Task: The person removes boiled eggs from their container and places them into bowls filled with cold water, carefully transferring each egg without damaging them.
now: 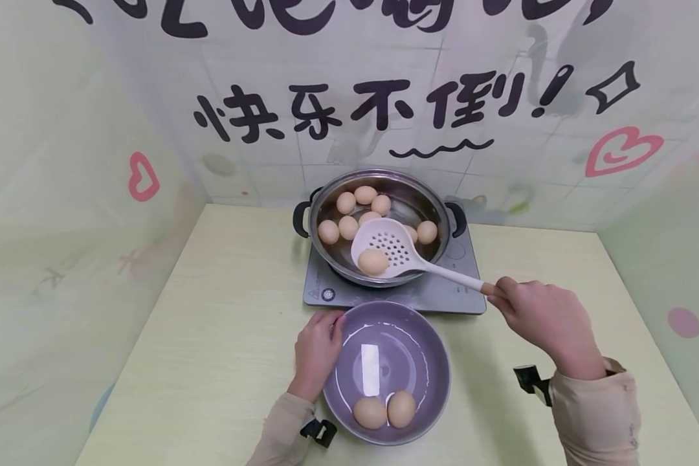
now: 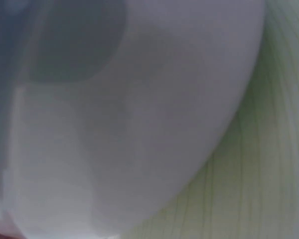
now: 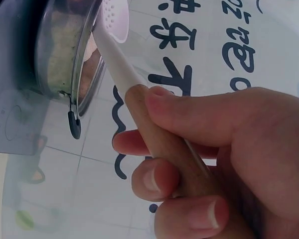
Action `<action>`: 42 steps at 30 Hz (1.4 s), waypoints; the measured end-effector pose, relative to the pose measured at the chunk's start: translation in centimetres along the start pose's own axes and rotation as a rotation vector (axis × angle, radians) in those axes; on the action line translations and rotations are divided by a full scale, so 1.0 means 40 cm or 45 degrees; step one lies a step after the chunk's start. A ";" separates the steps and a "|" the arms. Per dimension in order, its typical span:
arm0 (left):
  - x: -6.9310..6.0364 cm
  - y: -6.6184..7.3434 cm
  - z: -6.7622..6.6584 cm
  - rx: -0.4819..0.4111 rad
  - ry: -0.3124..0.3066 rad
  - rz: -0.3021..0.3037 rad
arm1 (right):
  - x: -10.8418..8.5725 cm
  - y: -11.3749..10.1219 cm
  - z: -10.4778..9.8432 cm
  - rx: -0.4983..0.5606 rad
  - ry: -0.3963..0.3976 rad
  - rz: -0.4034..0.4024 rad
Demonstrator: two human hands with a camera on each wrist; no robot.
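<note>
Pale table [image 1: 221,291] lies beneath; left hand [image 1: 318,349] pinches the rim of the bowl [image 1: 408,362]; one egg [image 1: 373,262] sits toward the left of the spoon [image 1: 378,230], over the pot [image 1: 319,249]; right hand [image 1: 550,317] grips the handle [image 3: 159,142], fingers curled round it; handle tilt could roll the egg off and crack it.

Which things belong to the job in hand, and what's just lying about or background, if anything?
Belongs:
slotted spoon in the right hand
egg on the spoon
pot and the eggs inside
hotplate under the pot
bowl, left hand on its rim
two eggs in the bowl

Background:
printed wall sheet
black wrist gear
</note>
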State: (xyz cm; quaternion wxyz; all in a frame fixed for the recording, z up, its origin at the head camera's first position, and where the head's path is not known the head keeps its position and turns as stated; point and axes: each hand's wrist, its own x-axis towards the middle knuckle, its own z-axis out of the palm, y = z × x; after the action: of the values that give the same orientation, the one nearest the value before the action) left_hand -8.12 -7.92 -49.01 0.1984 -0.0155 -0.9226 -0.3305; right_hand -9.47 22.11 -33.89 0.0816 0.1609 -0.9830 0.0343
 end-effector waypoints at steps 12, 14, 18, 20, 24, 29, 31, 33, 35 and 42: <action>0.002 0.004 -0.003 0.010 -0.011 -0.010 | -0.084 0.035 -0.076 0.037 -0.059 0.022; 0.001 0.003 -0.002 0.015 -0.011 -0.011 | -0.114 0.034 -0.085 0.030 -0.046 0.028; 0.001 0.002 -0.001 0.025 0.003 -0.006 | -0.172 0.029 -0.093 0.026 -0.037 0.044; 0.001 0.001 0.000 0.021 0.006 0.002 | -0.199 0.027 -0.092 0.035 -0.040 0.058; 0.002 0.000 0.002 0.017 -0.001 0.010 | -0.241 0.021 -0.081 0.060 -0.081 0.089; 0.002 0.000 0.000 0.024 -0.006 0.000 | -0.272 0.020 -0.060 0.086 -0.147 0.123; 0.003 -0.001 0.001 0.024 -0.005 -0.001 | -0.282 0.021 -0.049 0.091 -0.169 0.125; 0.003 -0.002 0.003 0.027 -0.006 0.002 | -0.289 0.021 -0.036 0.102 -0.207 0.145; 0.003 -0.003 0.005 0.023 -0.008 0.005 | -0.295 0.021 -0.025 0.110 -0.241 0.164; 0.003 -0.001 0.005 0.018 -0.018 -0.001 | -0.295 0.014 0.009 0.117 -0.239 0.194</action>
State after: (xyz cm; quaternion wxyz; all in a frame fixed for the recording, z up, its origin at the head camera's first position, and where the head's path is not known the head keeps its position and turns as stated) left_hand -8.29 -7.86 -49.13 0.1919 -0.0160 -0.9262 -0.3241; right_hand 1.32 26.26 -36.30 -0.0212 0.0918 -0.9931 0.0701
